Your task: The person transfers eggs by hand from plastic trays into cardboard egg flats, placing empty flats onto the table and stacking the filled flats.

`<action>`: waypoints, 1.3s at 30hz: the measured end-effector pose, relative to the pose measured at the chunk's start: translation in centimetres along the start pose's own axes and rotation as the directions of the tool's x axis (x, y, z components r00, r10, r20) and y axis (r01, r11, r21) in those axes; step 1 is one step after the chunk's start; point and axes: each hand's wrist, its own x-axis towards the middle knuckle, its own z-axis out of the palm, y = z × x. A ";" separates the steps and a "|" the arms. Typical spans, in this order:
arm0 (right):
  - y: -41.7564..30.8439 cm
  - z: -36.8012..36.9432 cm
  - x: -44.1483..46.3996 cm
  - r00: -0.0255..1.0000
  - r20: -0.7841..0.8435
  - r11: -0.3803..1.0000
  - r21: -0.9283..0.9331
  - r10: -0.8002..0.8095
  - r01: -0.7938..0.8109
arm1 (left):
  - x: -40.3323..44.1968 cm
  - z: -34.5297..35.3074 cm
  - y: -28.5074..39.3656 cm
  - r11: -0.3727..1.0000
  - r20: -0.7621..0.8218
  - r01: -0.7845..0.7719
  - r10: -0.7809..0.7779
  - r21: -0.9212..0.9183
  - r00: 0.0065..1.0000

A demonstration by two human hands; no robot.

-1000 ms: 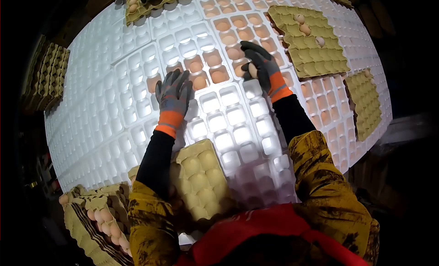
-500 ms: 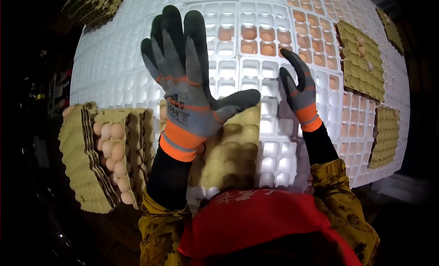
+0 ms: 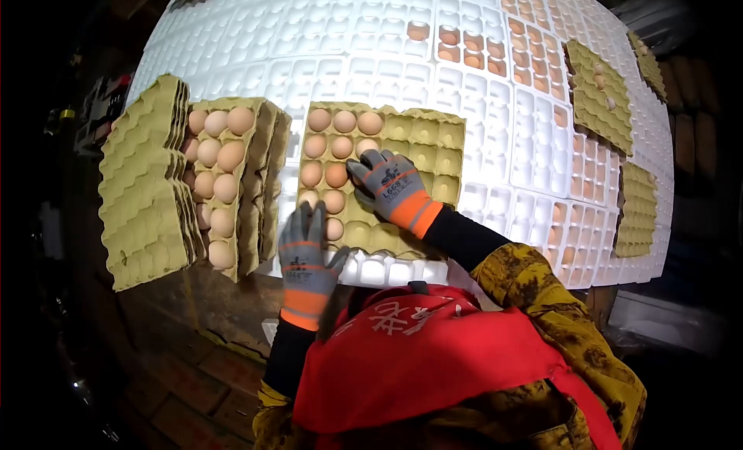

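Note:
A yellowish pulp egg tray (image 3: 424, 164) lies on the white trays, with several brown eggs (image 3: 341, 147) in its left part and bare cups on its right. My left hand (image 3: 306, 256), in a grey and orange glove, reaches over the tray's lower left corner, its fingertips at an egg; whether it grips that egg is hidden. My right hand (image 3: 387, 183), gloved alike, is over the tray's middle with fingers curled down beside the eggs; what lies under them is hidden.
White moulded trays (image 3: 387, 82) cover the surface, some cups at the upper right holding eggs (image 3: 472, 51). At the left, pulp trays (image 3: 143, 187) stand tilted beside several eggs (image 3: 224, 188). Other pulp trays (image 3: 600, 102) lie at the right.
The view has shifted left and down. Both hands have come from over the white trays to the near pulp tray. My left hand was spread wide and is now lower, at the eggs.

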 end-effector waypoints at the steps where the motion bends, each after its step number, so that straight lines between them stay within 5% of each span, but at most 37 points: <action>1: -0.2 -0.1 -0.1 0.997 -0.049 0.979 0.196 0.061 -0.050 | -0.5 0.5 -0.7 0.995 0.052 -0.043 0.038 0.089 0.998; 3: 0.0 -0.8 -0.8 0.975 -0.103 0.817 0.566 0.199 -0.107 | -1.4 1.2 -2.1 0.956 0.165 -0.134 0.093 0.259 0.982; 5: 1.3 -3.0 -1.4 0.891 0.128 0.178 0.958 0.436 -0.225 | -1.2 2.0 -3.5 0.939 0.100 -0.209 0.189 0.275 0.977; 6: 1.3 -5.1 -1.7 0.820 0.297 -0.215 0.952 0.490 -0.216 | -0.9 2.3 -3.9 0.929 0.064 -0.238 0.229 0.282 0.971; 8: 2.9 -5.1 -2.2 0.868 0.198 -0.238 0.967 0.456 -0.095 | 0.2 1.4 -3.9 0.916 0.083 -0.310 0.299 0.254 0.951; 10: 3.9 -4.7 -0.2 0.849 0.240 0.304 0.859 0.471 -0.412 | 1.1 0.8 -4.5 0.918 0.239 -0.360 0.317 0.165 0.918; 11: 2.5 -4.5 0.6 0.903 0.076 0.690 0.619 0.424 -0.376 | 1.2 0.4 -4.6 0.902 0.195 -0.397 0.364 0.169 0.911; 12: 1.3 -4.0 1.5 0.950 -0.052 0.927 0.242 0.307 -0.286 | 1.0 0.3 -4.6 0.968 0.110 -0.238 0.246 -0.075 0.963; 14: 1.0 -2.0 2.9 0.974 0.056 0.959 -0.196 0.219 -0.205 | 0.2 -0.1 -4.1 0.828 0.056 0.068 -0.044 -0.557 0.997; 15: 1.4 -1.7 3.1 0.970 0.041 0.966 -0.113 0.238 -0.232 | 0.3 -0.9 -3.7 0.586 0.091 0.168 -0.159 -0.792 0.983; 16: 1.5 -1.7 3.2 0.966 0.028 0.966 -0.031 0.257 -0.257 | 0.7 -1.6 -4.3 0.124 0.252 0.278 -0.188 -0.953 0.949; 18: 3.6 -1.8 2.6 0.958 -0.100 0.843 0.505 0.269 -0.184 | 0.8 -2.1 -3.3 -0.303 0.273 0.197 -0.234 -0.932 0.933; 19: 2.6 -5.0 2.3 0.849 0.265 0.280 0.863 0.457 -0.421 | 0.7 -1.4 -3.6 0.042 0.141 0.154 -0.223 -0.987 0.965; 20: 3.1 -5.7 2.1 0.887 0.204 -0.021 0.977 0.415 -0.214 | 1.1 -1.0 -4.4 0.093 0.247 0.271 -0.217 -0.958 0.945; 22: 3.3 -7.8 2.3 0.869 0.214 -0.123 0.977 0.446 -0.177 | 2.5 -0.8 -4.9 0.240 0.490 0.565 -0.308 -0.790 0.816; 23: 4.6 -7.2 3.2 0.896 0.206 -0.024 0.977 0.393 -0.214 | 3.4 -0.1 -3.4 0.834 -0.086 -0.046 -0.003 -0.550 0.996; 24: 5.6 -6.4 4.4 0.910 0.186 0.216 0.935 0.371 -0.279 | 3.7 -0.7 -2.5 0.946 -0.047 -0.095 0.085 -0.311 0.995; 25: 5.9 -5.7 5.6 0.960 -0.039 0.648 0.745 0.278 -0.158 | 4.2 0.1 -2.7 0.983 0.035 -0.176 0.177 -0.051 0.984; 26: 5.7 -4.9 6.6 0.976 -0.197 0.927 0.376 0.098 -0.017 | 4.7 0.8 -2.8 0.940 0.140 -0.271 0.246 0.205 0.959; 28: 4.4 -4.1 8.4 0.988 0.057 0.970 -0.207 0.140 -0.126 | 5.3 1.1 -1.6 0.897 0.273 -0.270 0.178 0.350 0.946; 31: 4.1 -4.0 8.2 0.970 0.073 0.966 -0.136 0.233 -0.221 | 5.8 1.4 -2.4 0.925 0.196 -0.304 0.263 0.228 0.945; 32: 4.1 -4.7 6.9 0.968 -0.049 0.968 0.056 0.247 -0.244 | 6.1 0.9 -2.6 0.940 0.140 -0.323 0.307 0.109 0.941; 34: 5.6 -7.2 4.3 0.943 -0.041 0.825 0.498 0.329 -0.266 | 5.9 -0.5 -1.5 0.976 0.022 -0.153 0.158 -0.154 0.987; 36: 9.9 -7.2 0.6 0.882 -0.124 0.658 0.715 0.454 -0.238 | 5.5 0.0 -2.7 0.892 -0.028 0.012 -0.028 -0.451 0.999; 38: 14.9 -7.7 -3.2 0.731 -0.089 0.497 0.788 0.677 -0.364 | 6.8 0.6 -2.2 0.815 0.023 0.139 -0.153 -0.562 0.988; 39: 16.9 -8.7 -4.8 0.615 -0.032 0.394 0.794 0.788 -0.464 | 8.5 0.1 -0.2 0.877 -0.026 0.029 -0.047 -0.480 0.999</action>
